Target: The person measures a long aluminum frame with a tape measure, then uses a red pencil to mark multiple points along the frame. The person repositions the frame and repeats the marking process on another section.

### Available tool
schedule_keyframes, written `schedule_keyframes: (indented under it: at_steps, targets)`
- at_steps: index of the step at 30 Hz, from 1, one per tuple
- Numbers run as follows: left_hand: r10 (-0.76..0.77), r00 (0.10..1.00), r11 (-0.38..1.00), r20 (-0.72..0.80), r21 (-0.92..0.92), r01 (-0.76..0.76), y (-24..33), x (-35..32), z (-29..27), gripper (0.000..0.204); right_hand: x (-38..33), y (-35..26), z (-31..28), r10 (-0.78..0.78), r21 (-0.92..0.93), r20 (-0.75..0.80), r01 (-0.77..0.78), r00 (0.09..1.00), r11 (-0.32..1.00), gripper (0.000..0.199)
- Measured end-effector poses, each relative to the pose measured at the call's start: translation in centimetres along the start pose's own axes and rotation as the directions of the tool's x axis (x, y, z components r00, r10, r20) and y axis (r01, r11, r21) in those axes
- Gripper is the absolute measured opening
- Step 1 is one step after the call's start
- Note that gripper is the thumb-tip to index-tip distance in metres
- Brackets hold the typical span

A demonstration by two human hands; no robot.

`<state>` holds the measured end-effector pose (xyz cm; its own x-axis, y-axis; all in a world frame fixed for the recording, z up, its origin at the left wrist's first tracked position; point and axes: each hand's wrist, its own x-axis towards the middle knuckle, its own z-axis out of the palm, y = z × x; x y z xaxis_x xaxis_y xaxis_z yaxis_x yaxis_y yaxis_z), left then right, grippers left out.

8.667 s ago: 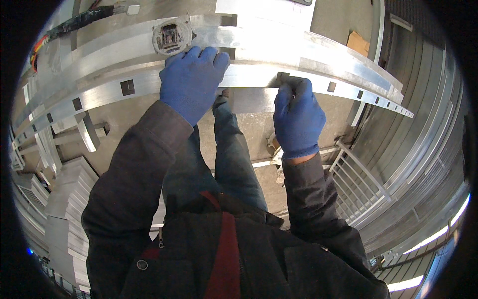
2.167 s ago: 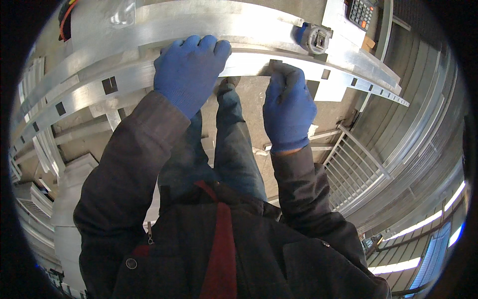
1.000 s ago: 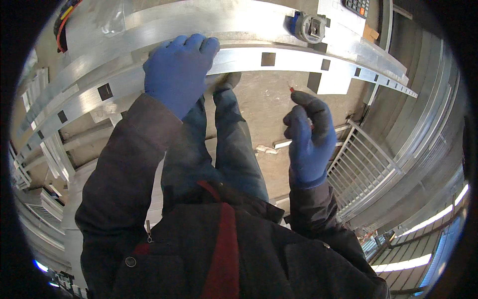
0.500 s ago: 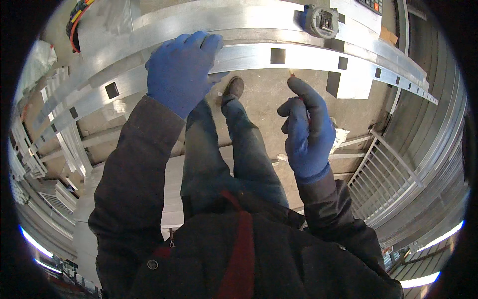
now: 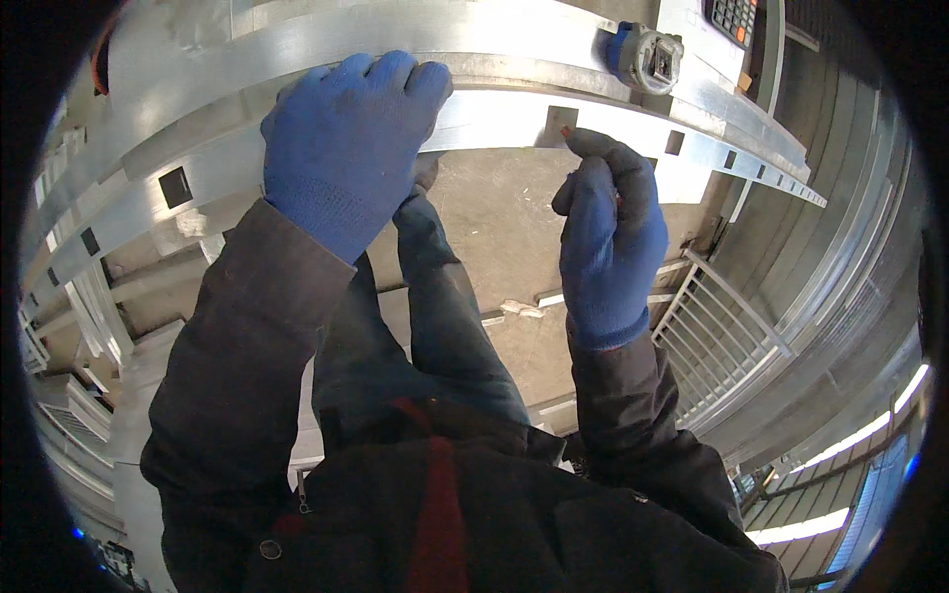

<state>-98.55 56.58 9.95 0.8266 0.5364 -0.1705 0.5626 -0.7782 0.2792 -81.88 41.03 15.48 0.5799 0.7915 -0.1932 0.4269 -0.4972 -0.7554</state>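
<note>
A long silver metal bar (image 5: 494, 121) with square cut-outs runs across in front of me. My left hand (image 5: 356, 153), in a blue knit work glove, is closed over the bar, with its fingers wrapped across the top edge. In the same kind of glove, my right hand (image 5: 613, 242) is pinched around a thin, red, pencil-like tool (image 5: 566, 132), mostly hidden by the fingers. Its reddish tip lies at a square cut-out in the bar, right of my left hand. Whether it touches the metal I cannot tell.
A grey and blue tape measure (image 5: 649, 59) rests on the wider metal piece (image 5: 326, 35) behind the bar. Beyond it lies a calculator (image 5: 733, 18). A barred metal frame (image 5: 727, 326) stands low at the right, near long metal profiles (image 5: 840, 257). My legs are below the bar.
My right hand has moved up toward the bar, bringing the tool tip to the square cut-out. The view has shifted; my left hand still grips the bar.
</note>
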Motion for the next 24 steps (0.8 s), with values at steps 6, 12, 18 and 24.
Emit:
schedule_keyframes:
  at_steps: [6,12,18,24]
  targets:
    - [-0.011,1.0,0.999,0.012,-0.033,0.011,0.0,-0.1,0.3,0.068,0.5,0.1,0.6,-0.006,-0.142,-0.031,0.001,1.0,0.99,0.022]
    - [0.057,0.986,0.998,-0.156,0.018,-0.054,-0.5,0.0,0.7,0.047,0.8,0.6,1.5,-0.103,-0.271,-0.065,0.082,0.993,0.959,0.015]
    - [0.064,0.988,0.996,-0.143,0.073,-0.054,-0.4,0.2,0.9,0.041,1.1,0.0,2.0,-0.143,-0.383,-0.077,0.103,0.987,0.918,0.014]
    - [0.049,0.99,0.999,-0.131,0.026,-0.046,-0.4,0.2,0.9,0.038,1.4,-1.2,2.6,-0.183,-0.491,-0.062,0.129,0.981,0.861,0.009]
